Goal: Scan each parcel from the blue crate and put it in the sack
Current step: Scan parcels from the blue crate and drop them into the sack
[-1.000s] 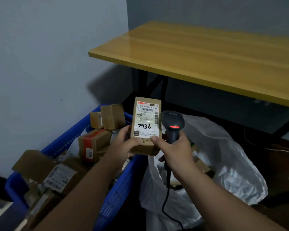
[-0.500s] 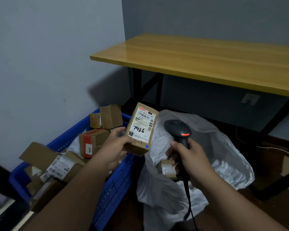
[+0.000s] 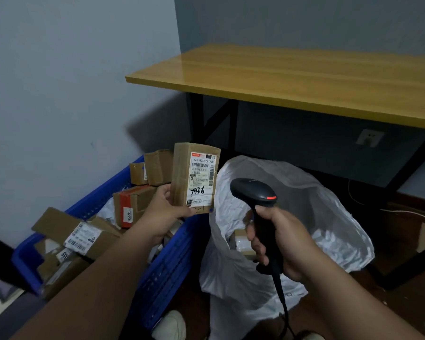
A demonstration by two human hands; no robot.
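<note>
My left hand [image 3: 166,212] grips the bottom of a brown cardboard parcel [image 3: 182,177], held upright over the blue crate's right rim, its white label marked "7936" facing me. My right hand [image 3: 280,241] holds a black barcode scanner [image 3: 254,192] by its handle over the white sack [image 3: 304,204], a little right of the parcel; a red light glows on the scanner head. The blue crate [image 3: 167,266] at the left holds several cardboard parcels. Inside the open sack lies a small box [image 3: 241,239].
A yellow-topped table [image 3: 292,77] on black legs stands behind the sack. Grey walls close the left and back. The scanner's cable [image 3: 284,305] hangs down to the floor. My shoe [image 3: 169,326] shows at the bottom between crate and sack.
My right hand has drawn the scanner away from the parcel, to the right over the sack. The left hand tilted the parcel, then brought it back upright.
</note>
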